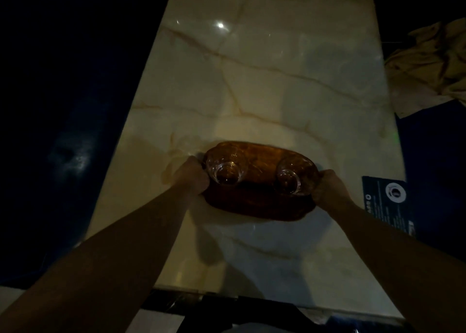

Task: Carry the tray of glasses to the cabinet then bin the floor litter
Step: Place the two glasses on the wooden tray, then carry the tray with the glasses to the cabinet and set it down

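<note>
An oval amber tray [257, 201] is held over a glossy marble surface [264, 80]. Two clear glasses stand on it, one at the left end [227, 174] and one at the right end [288, 182]. My left hand [193, 175] is closed around the tray's left rim. The right rim is gripped the same way by my right hand [329, 189]. Both forearms reach in from the bottom corners. I cannot tell whether the tray touches the marble.
Dark blue areas flank the marble on both sides. A crumpled beige cloth [428, 65] lies at the upper right. A dark printed card [385, 204] lies right of the tray. A black edge [227, 305] runs along the bottom.
</note>
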